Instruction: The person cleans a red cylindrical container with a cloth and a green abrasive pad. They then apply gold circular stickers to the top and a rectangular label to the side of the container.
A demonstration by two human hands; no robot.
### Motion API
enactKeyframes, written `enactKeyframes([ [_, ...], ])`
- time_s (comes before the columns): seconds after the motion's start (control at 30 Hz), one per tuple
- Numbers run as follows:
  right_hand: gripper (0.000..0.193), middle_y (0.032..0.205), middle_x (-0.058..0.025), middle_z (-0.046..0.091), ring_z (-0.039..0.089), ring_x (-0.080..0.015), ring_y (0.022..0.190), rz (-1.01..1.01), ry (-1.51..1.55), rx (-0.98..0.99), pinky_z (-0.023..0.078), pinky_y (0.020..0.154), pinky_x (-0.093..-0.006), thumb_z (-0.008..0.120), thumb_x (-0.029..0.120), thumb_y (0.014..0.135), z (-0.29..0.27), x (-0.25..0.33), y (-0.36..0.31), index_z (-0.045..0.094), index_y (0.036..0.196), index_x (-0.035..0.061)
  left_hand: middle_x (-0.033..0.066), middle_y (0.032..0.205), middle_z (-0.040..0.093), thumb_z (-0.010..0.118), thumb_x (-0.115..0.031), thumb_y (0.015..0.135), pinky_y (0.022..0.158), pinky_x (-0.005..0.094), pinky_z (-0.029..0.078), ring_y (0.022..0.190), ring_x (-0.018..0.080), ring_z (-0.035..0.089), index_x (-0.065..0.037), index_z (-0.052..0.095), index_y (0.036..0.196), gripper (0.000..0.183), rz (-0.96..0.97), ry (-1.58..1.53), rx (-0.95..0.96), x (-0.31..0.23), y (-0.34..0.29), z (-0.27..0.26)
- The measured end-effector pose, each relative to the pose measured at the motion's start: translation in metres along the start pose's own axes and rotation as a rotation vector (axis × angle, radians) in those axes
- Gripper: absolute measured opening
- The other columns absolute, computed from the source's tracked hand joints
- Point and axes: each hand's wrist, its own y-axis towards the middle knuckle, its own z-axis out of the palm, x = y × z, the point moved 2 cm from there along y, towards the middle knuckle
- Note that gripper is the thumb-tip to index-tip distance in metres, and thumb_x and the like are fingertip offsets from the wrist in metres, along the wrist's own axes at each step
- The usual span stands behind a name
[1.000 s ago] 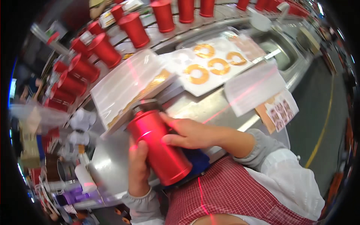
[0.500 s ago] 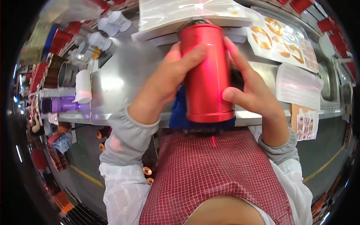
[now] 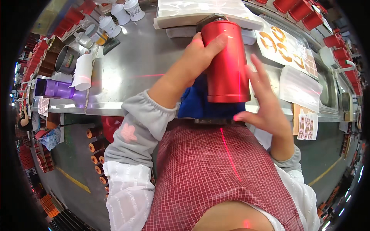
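A shiny red metal canister (image 3: 228,63), tall and cylindrical, leans over the near edge of the counter in front of me. My left hand (image 3: 198,56) grips its upper left side, the thumb laid across the front and the fingers hidden behind. To the right of the canister, my right hand (image 3: 266,107) is open with thumb and fingers spread. Its fingertips come close to the canister's side; whether they touch it I cannot tell. A blue cloth (image 3: 195,101) lies beneath the canister, and a dark fitting (image 3: 214,17) shows behind its far end.
Sheets with golden ring-shaped decals (image 3: 283,42) lie right of a covered flat stack (image 3: 200,8). White translucent sheets (image 3: 300,87) and a small decal sheet (image 3: 307,126) sit nearer. At left are a white roll (image 3: 82,73), a purple bottle (image 3: 58,88), a metal pot (image 3: 66,59) and several white jars (image 3: 120,14).
The canister has shifted up and to the right with my left hand. My right hand has opened wider and drawn away from the canister's front, its thumb now lower.
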Motion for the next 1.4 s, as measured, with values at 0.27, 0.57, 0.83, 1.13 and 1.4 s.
enactKeyframes([
  [0.27, 0.072, 0.137, -0.0241, 0.045, 0.049, -0.0370, 0.121, -0.035, 0.033, -0.258, 0.040, 0.100, -0.0399, 0.074, 0.027, 0.079, 0.017, -0.003, 0.005, 0.043, 0.140, 0.0061, 0.0061, 0.101, 0.066, 0.045, -0.057, 0.095, 0.071, 0.0286, 0.053, 0.084, 0.0148, 0.066, -0.004, 0.054, 0.120, 0.059, -0.157, -0.145, -0.011, -0.023, -0.021, -0.003],
  [0.57, 0.071, 0.123, -0.0170, 0.057, 0.056, -0.0197, 0.109, -0.003, 0.313, -0.276, 0.043, 0.095, -0.0302, 0.069, 0.031, 0.086, 0.000, -0.006, 0.008, 0.038, 0.142, 0.0004, 0.0155, 0.120, 0.055, 0.060, -0.009, 0.072, 0.095, 0.0431, 0.038, 0.111, 0.0335, 0.048, -0.008, 0.061, 0.108, 0.037, 0.542, 0.952, 0.001, 0.012, -0.077, -0.006],
  [0.83, 0.070, 0.122, -0.0147, 0.058, 0.055, -0.0174, 0.108, 0.005, 0.310, -0.264, 0.043, 0.094, -0.0292, 0.069, 0.030, 0.087, -0.004, -0.006, 0.007, 0.038, 0.143, 0.0010, 0.0174, 0.131, 0.049, 0.049, 0.000, 0.069, 0.104, 0.0418, 0.028, 0.119, 0.0331, 0.042, -0.005, 0.058, 0.085, 0.018, 0.386, 0.943, 0.165, -0.008, -0.088, -0.048],
  [1.13, 0.077, 0.138, -0.0231, 0.044, 0.047, -0.0338, 0.124, 0.017, 0.070, -0.219, 0.039, 0.102, -0.0396, 0.075, 0.021, 0.078, 0.018, -0.003, -0.002, 0.037, 0.143, 0.0040, 0.0213, 0.134, 0.046, 0.064, -0.021, 0.082, 0.105, 0.0419, 0.032, 0.123, 0.0368, 0.043, -0.003, 0.049, 0.125, 0.048, 0.365, 0.846, 0.038, -0.020, -0.114, -0.033],
  [1.4, 0.076, 0.134, -0.0306, 0.039, 0.046, -0.0474, 0.115, -0.143, -0.167, -0.241, 0.044, 0.095, -0.0488, 0.075, 0.017, 0.069, 0.029, -0.016, -0.001, 0.042, 0.136, 0.0051, 0.0236, 0.144, 0.033, 0.075, -0.027, 0.080, 0.109, 0.0443, 0.030, 0.132, 0.0381, 0.037, 0.004, 0.019, 0.145, 0.091, 0.569, 0.841, -0.087, 0.033, -0.088, 0.002],
])
